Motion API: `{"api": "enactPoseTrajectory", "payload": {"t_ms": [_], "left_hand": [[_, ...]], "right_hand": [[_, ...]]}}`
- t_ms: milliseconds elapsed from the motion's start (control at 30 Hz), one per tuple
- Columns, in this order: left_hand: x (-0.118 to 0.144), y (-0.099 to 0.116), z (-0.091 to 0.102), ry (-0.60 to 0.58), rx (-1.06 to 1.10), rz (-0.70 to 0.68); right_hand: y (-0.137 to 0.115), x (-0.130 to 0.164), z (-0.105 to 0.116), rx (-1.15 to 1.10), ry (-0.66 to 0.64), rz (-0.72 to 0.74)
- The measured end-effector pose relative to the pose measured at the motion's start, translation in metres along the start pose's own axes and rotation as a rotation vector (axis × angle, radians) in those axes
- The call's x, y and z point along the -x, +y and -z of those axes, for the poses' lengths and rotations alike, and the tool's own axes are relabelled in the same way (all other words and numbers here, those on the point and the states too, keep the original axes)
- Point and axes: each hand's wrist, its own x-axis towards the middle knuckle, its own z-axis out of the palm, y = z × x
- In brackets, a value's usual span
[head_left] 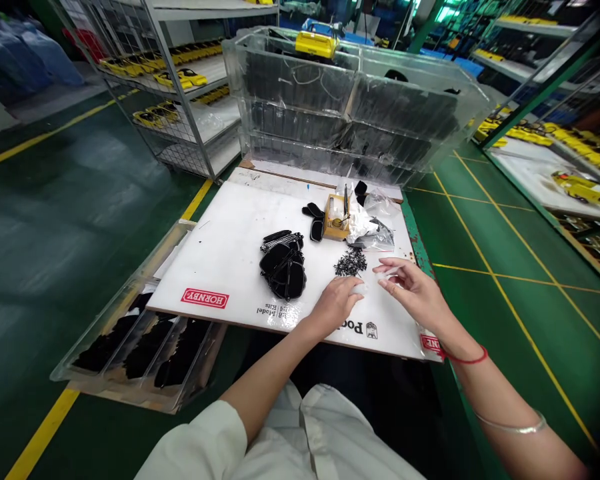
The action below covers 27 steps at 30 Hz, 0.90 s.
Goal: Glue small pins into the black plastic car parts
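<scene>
Pinching a small clear plastic piece (pixel 365 288), the left hand (pixel 336 303) rests on the white board (pixel 230 253), fingers closed on it. Right hand (pixel 413 288) hovers at 3 o'clock of that piece, fingers apart and loosely curled, tips just beside it; whether they touch it, I cannot tell. Piece too small to read a long axis. Pile of small black screws (pixel 351 262) lies at 12 o'clock of both hands, near, closer to the right. Heap of black moulded parts (pixel 283 267) sits at 10 o'clock of the left hand. Red label (pixel 205 298) reads "HORNBY", upside down; further print, "Model Kits", partly legible.
</scene>
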Motion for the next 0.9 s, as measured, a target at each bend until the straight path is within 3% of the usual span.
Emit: {"api": "enactPoseTrajectory", "payload": {"t_ms": [167,300,433,533,733,800,900], "left_hand": [[-0.004,0.001,-0.002,-0.001,0.000,0.005],[-0.006,0.000,-0.004,0.001,-0.002,0.005],[-0.006,-0.002,-0.004,0.006,0.004,0.003],[-0.003,-0.001,-0.003,0.022,0.006,-0.002],[0.001,-0.001,-0.002,0.064,0.051,0.027],[0.001,0.000,-0.002,0.064,0.096,0.065],[0.003,0.003,-0.002,0.069,0.126,0.107]], "right_hand": [[0.039,-0.017,0.011,0.123,0.196,-0.041],[0.065,-0.027,0.006,0.222,0.332,-0.081],[0.077,-0.026,-0.003,0.289,0.362,-0.105],[0.081,-0.020,0.003,0.304,0.366,-0.097],[0.057,-0.030,0.064,0.332,0.505,-0.045],[0.037,-0.052,0.083,0.349,0.535,-0.013],[0.005,-0.106,0.091,0.385,0.454,0.038]]}}
